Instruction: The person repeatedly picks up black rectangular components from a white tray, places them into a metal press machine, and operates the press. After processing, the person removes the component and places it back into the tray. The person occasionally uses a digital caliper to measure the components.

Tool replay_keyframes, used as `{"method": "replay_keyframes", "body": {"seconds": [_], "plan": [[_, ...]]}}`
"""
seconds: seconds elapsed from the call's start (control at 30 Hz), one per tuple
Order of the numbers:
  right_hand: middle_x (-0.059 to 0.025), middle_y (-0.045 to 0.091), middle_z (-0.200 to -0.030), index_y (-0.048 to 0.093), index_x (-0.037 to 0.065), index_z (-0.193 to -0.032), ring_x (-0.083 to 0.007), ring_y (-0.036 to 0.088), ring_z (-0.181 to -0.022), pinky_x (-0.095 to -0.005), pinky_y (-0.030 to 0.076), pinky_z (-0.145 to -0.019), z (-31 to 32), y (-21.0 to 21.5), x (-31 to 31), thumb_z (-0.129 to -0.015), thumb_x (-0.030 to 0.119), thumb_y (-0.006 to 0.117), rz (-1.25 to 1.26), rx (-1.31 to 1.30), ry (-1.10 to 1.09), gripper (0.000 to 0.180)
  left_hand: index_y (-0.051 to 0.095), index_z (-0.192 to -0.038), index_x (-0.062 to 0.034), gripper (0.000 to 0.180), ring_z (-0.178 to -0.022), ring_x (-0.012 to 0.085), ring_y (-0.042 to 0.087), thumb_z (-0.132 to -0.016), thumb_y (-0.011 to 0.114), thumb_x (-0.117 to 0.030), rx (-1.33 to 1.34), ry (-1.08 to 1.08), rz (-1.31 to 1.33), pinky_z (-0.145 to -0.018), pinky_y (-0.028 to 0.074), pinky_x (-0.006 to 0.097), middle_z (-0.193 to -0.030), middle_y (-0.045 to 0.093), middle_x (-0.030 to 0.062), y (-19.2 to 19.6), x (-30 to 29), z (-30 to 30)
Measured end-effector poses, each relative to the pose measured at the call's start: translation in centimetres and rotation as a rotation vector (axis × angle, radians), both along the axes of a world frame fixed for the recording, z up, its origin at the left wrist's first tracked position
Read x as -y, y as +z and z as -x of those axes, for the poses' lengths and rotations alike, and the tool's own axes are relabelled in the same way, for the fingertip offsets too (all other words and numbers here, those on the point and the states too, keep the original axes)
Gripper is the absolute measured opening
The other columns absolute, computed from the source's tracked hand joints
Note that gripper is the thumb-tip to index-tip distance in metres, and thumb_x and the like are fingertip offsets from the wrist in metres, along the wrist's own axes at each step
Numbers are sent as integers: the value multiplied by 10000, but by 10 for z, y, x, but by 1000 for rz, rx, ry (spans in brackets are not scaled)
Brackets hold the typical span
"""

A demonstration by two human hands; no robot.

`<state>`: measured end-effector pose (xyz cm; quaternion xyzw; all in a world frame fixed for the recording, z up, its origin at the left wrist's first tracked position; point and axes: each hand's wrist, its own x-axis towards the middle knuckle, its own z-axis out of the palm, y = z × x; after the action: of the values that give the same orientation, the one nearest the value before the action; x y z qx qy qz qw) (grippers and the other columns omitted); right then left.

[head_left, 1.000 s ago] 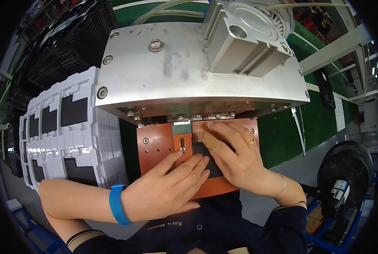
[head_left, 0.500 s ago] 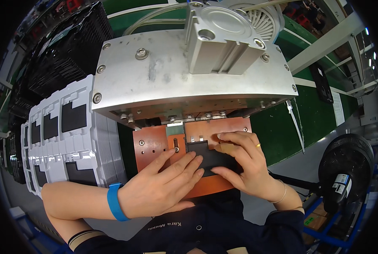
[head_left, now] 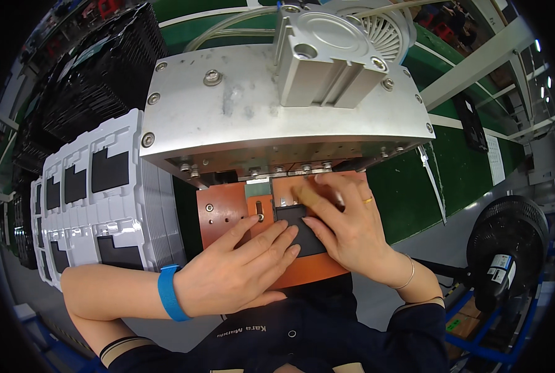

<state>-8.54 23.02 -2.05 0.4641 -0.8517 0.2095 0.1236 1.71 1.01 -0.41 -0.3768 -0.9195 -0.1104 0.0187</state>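
The dark flat piece (head_left: 308, 244) is carried on the orange plate (head_left: 314, 267). Its left side is partly covered by the left hand (head_left: 237, 273), fingers extended, nothing clasped; the right side by the bent right hand (head_left: 352, 233), whose grip cannot be told.

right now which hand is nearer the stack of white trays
Left. The left hand is right of the white trays, by the left side of the dark piece; the right hand is farther right, by its right side.
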Motion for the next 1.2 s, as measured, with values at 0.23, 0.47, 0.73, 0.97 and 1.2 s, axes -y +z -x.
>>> {"method": "replay_keyframes", "body": {"seconds": [0.23, 0.47, 0.73, 0.97, 1.2], "plan": [[-106, 630, -1196, 684, 82, -1131, -295, 579, -1105, -390, 480, -902, -9, 8, -33, -741, 234, 812, 22, 249, 102, 437, 544, -1360, -33, 718, -1336, 317, 479, -910, 563, -592, 30, 1, 30, -1053, 389, 522, -1434, 504, 185, 2, 0, 1], [-95, 657, -1129, 713, 58, -981, -286, 598, -1002, -372, 515, -854, 16, 0, -17, -724, 202, 823, 96, 190, 151, 314, 541, -1387, -91, 746, -1345, 340, 465, -887, 564, -644, 18, 96, -11, -1056, 377, 542, -1452, 491, 179, 0, 7, 16], [-97, 659, -1110, 704, 57, -924, -291, 592, -996, -366, 515, -855, 24, -1, -11, -706, 204, 840, 119, 237, 183, 296, 557, -1382, -111, 715, -1343, 352, 459, -898, 555, -637, 57, 128, -6, -1095, 347, 566, -1467, 481, 162, -1, 8, 17], [-95, 665, -1129, 687, 49, -885, -276, 595, -1003, -358, 517, -846, 26, 0, -12, -682, 199, 852, 115, 253, 201, 301, 579, -1361, -123, 683, -1342, 334, 463, -900, 558, -626, 79, 129, -29, -1086, 362, 550, -1471, 482, 150, -2, 8, 20], [-98, 665, -1156, 669, 55, -850, -262, 599, -1014, -351, 514, -849, 29, -1, -11, -685, 195, 848, 114, 282, 218, 281, 592, -1357, -152, 666, -1361, 322, 455, -891, 578, -627, 105, 143, -35, -1073, 374, 526, -1472, 489, 134, -2, 9, 20]]}}
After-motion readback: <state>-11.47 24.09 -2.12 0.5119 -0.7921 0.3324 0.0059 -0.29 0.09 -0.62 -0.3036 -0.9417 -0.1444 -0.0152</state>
